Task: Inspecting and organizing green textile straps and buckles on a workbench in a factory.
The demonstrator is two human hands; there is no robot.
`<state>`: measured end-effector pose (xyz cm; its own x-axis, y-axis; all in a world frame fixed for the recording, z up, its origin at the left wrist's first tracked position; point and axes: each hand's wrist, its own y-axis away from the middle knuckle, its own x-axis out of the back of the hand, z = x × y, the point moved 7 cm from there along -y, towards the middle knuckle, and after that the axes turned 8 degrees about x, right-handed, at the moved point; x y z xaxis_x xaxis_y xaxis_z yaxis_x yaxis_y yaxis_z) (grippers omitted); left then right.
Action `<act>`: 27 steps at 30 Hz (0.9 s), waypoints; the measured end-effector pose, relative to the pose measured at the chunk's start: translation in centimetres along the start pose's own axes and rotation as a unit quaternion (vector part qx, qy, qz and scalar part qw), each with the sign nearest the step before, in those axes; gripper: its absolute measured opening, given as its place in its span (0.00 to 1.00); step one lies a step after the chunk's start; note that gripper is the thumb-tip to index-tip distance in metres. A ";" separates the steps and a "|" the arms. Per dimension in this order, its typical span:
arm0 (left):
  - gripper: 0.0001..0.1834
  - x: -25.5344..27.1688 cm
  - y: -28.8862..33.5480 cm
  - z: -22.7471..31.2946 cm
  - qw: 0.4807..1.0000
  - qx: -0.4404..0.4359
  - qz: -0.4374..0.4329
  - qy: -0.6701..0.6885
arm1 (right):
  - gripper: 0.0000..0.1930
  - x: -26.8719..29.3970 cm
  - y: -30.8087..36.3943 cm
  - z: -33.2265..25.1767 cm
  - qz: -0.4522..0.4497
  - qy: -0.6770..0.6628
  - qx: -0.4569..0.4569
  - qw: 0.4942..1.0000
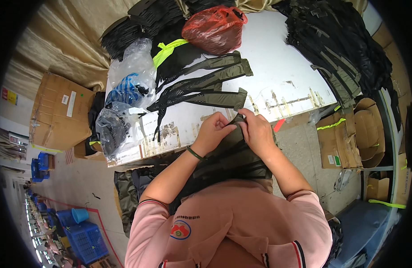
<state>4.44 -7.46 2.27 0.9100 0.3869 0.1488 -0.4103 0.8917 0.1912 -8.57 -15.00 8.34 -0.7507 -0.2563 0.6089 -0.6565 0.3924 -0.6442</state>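
Note:
Both of my hands grip a dark olive fabric piece with black trim [235, 134] in front of the table's near edge. My left hand [213, 132] is closed, with thumb and fingers pinching the piece's upper end. Close beside it, my right hand [258, 131] pinches the same end from the right. Below my hands the cloth hangs over more dark fabric at my lap. Just beyond, several olive and black mesh strips [215, 96] lie across the white table [271, 53], their wide olive ends toward the right.
At the table's back stand a red plastic bag [215, 29] and stacks of black pieces [154, 20]. Clear plastic bags [132, 76] and a neon yellow strip [168, 51] lie left. Dark fabric [335, 49] heaps at right. Cardboard boxes [60, 111] flank the table.

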 end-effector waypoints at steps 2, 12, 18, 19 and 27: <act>0.11 0.0 0.6 -0.2 1.000 -0.008 0.006 0.001 | 0.11 -0.7 -0.2 -0.2 -0.055 -0.012 0.014 0.998; 0.10 -2.5 5.1 3.6 0.935 -0.241 0.043 -0.257 | 0.09 -5.3 3.3 6.4 -0.015 -0.476 -0.370 0.798; 0.09 -2.3 4.1 2.5 0.974 -0.083 0.002 -0.210 | 0.08 -6.8 5.4 4.3 -0.010 -0.544 -0.382 0.747; 0.07 -2.0 3.9 1.9 0.981 -0.056 -0.015 -0.185 | 0.08 -6.8 5.1 3.7 -0.025 -0.564 -0.370 0.737; 0.09 -0.4 2.8 1.4 0.979 0.054 -0.101 0.169 | 0.09 -5.7 5.4 0.0 -0.214 -0.705 -0.298 0.607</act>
<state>2.87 -5.40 4.09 0.9331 0.2777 -0.2285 -0.2074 0.9347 0.2886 -7.87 -11.43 1.38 -0.1142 -0.7843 -0.6098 -0.9859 0.1652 -0.0280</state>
